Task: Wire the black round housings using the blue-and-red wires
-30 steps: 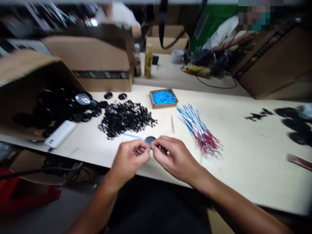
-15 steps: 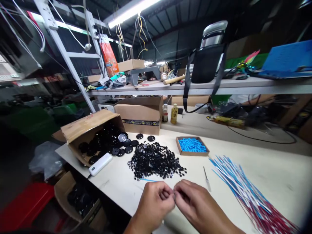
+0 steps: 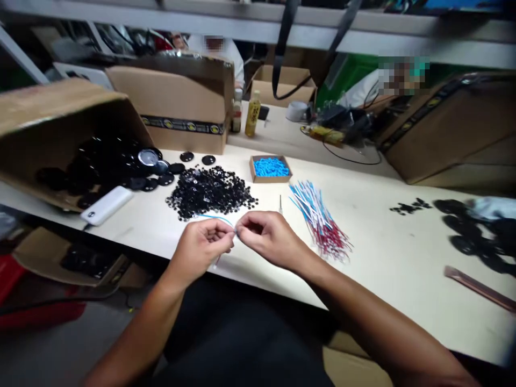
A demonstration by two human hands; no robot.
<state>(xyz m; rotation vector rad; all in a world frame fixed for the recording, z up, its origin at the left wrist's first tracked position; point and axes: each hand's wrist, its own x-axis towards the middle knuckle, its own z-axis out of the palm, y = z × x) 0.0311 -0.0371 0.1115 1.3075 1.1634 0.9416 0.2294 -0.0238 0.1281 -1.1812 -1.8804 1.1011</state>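
Note:
My left hand (image 3: pixel 203 242) is closed in a pinch near the table's front edge, with a thin blue wire (image 3: pixel 215 217) rising from its fingertips and a reddish end hanging below. Fingertip to fingertip with it, my right hand (image 3: pixel 266 234) is also pinched; what lies between its fingers is too small to make out. Just beyond the hands spreads a pile of small black round parts (image 3: pixel 209 188). A small carton of blue pieces (image 3: pixel 271 167) stands behind. To the right lies a bundle of blue, white and red wires (image 3: pixel 320 220), with a thin tool (image 3: pixel 281 203) beside it.
At the left a tipped cardboard box (image 3: pixel 60 113) holds black discs (image 3: pixel 108 156), near a white power bank (image 3: pixel 107 206). Bottles (image 3: pixel 252 114) stand at the back. Black parts (image 3: pixel 475 231) and a brown strip (image 3: pixel 479 287) lie at the right. A person (image 3: pixel 237 59) is beyond the table.
The view has tilted down and shifted right, showing more of my forearms and the table's right side. Both hands remain pinched together; the blue wire now shows reaching my left fingertips.

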